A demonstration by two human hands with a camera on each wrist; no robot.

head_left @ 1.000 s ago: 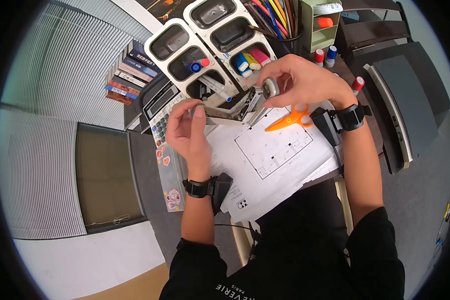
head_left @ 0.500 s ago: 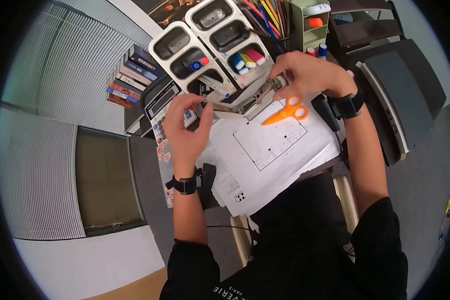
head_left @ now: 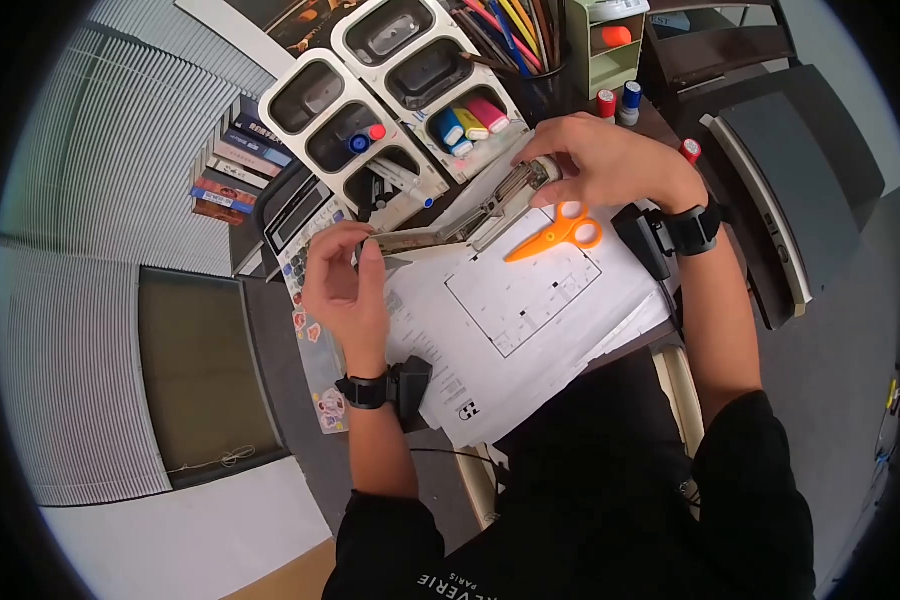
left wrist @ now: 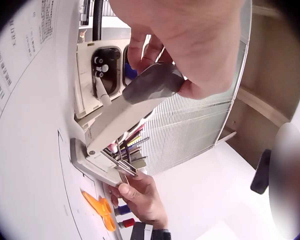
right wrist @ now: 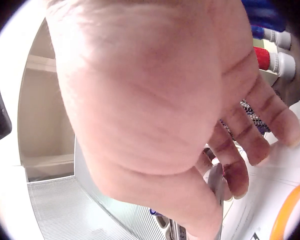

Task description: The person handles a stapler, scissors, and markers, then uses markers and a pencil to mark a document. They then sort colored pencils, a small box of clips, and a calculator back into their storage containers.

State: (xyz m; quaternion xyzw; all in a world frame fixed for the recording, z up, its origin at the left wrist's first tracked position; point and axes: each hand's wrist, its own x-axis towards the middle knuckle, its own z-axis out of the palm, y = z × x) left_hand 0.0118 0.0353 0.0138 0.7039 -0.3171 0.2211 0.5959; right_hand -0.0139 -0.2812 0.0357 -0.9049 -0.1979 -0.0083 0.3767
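Note:
A cream stapler [head_left: 485, 228] is swung wide at its hinge, its two halves forming a shallow V over the printed sheets [head_left: 530, 310]. My left hand [head_left: 345, 295] grips the grey-capped end of its top arm [left wrist: 115, 115] between thumb and fingers. At the other end, my right hand [head_left: 620, 168] pinches the tip of the base [left wrist: 97, 167], thumb below and fingers above. Metal rails show between the halves in the head view. Orange scissors [head_left: 555, 237] lie on the paper just below my right hand.
A white desk organizer [head_left: 425, 165] with highlighters and pens stands behind the stapler. Beyond it is a pencil cup [head_left: 545, 85]. Small red-capped and blue-capped bottles [head_left: 630, 97] stand past my right hand. A calculator [head_left: 295, 265] lies to the left, near stacked books [head_left: 235, 165].
The stapler's halves have spread farther apart. My left hand has moved left with the capped end, while my right hand keeps its hold on the other end.

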